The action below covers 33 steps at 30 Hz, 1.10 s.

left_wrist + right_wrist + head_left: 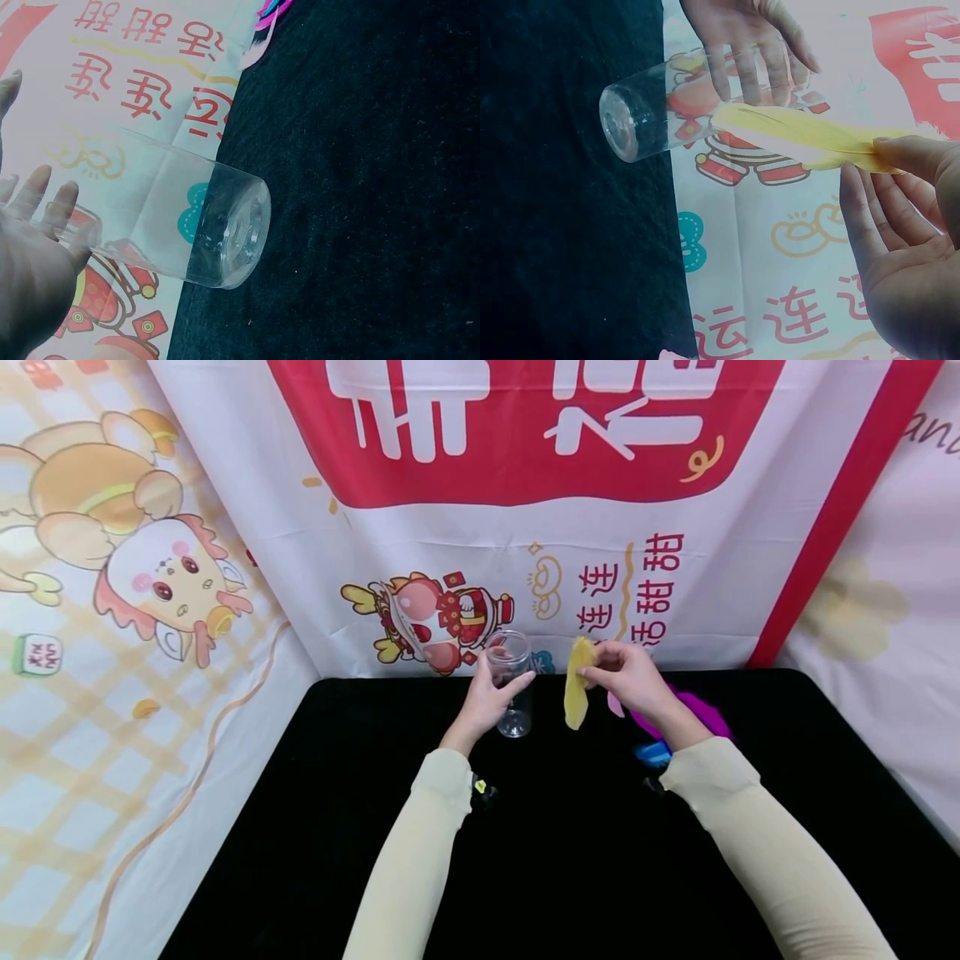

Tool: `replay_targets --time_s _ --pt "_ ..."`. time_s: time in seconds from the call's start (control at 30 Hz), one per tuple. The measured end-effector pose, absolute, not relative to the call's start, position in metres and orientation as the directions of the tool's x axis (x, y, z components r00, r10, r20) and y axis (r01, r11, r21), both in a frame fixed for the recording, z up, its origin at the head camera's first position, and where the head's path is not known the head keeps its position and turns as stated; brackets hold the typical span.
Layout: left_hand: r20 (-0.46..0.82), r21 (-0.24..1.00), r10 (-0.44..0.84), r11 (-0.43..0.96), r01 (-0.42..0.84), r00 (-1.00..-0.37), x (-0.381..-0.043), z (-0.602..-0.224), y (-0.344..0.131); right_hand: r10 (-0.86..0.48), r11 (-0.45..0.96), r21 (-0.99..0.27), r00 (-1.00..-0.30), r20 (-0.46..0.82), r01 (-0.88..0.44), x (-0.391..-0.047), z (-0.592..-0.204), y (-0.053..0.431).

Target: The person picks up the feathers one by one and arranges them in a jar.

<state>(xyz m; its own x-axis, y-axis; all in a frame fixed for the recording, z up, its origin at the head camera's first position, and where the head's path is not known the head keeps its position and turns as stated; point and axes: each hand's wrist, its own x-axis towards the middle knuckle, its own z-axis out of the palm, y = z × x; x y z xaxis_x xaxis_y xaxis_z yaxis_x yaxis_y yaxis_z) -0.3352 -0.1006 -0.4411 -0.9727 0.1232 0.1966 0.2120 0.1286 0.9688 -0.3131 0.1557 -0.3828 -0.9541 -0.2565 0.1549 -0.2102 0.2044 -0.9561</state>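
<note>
My left hand (486,700) grips a clear, colourless plastic jar (514,720) around its upper part, thumb on the near side. The jar's round mouth faces up and has no lid on it; its see-through wall (244,225) shows nothing inside. To the right of the jar, my right hand (628,677) pinches a yellow feather (575,697) by one end between thumb and fingertips. The feather hangs with its other end downward, a short gap from the jar in the head view. In the right wrist view the feather (795,135) overlaps the fingers of the left hand.
Beyond the right forearm, partly hidden by it, lie magenta feathers (703,712), a blue feather (654,754) and a pink feather (615,704). They rest on a black-covered table (570,860). A printed cloth (480,543) hangs right behind the table's far edge, with other cloths at both sides.
</note>
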Motion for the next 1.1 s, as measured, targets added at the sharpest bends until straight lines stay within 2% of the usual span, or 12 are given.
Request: replay_targets --time_s 1.1 --pt "0.211 0.968 0.144 0.106 0.227 -0.967 -0.334 -0.439 -0.102 -0.281 0.221 -0.925 -0.928 0.242 -0.309 -0.319 -0.359 0.137"
